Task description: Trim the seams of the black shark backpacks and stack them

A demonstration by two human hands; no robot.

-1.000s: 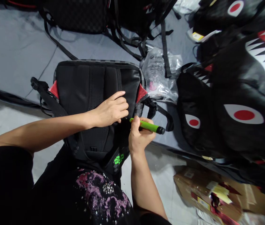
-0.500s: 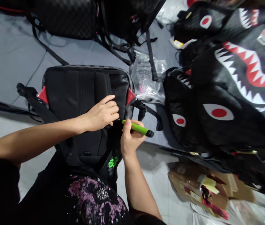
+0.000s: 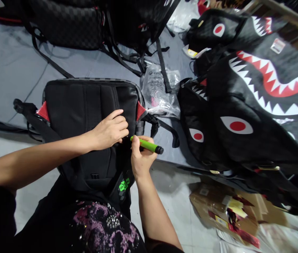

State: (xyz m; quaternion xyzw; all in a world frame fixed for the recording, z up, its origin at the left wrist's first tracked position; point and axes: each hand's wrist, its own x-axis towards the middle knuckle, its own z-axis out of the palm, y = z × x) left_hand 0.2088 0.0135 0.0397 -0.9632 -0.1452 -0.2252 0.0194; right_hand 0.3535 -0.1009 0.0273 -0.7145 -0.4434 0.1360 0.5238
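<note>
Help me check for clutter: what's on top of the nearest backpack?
The left hand, with the right hand holding a green pen-like tool beside it. Anything underneath is hidden.

A single camera worn on the head looks forward and steeply down, past the wearer's black printed top (image 3: 106, 228) along the bottom of the frame. It sits within arm's reach of the work: the left hand (image 3: 109, 130) and right hand (image 3: 143, 154) come near mid-frame, over the black backpack (image 3: 67, 109). The field is wide, taking in grey-covered table (image 3: 6, 73) at upper left, a shark-mouth backpack (image 3: 256, 112) at right and a cardboard box (image 3: 212, 202) at lower right. The table's front edge slopes down rightward across the frame.
</note>
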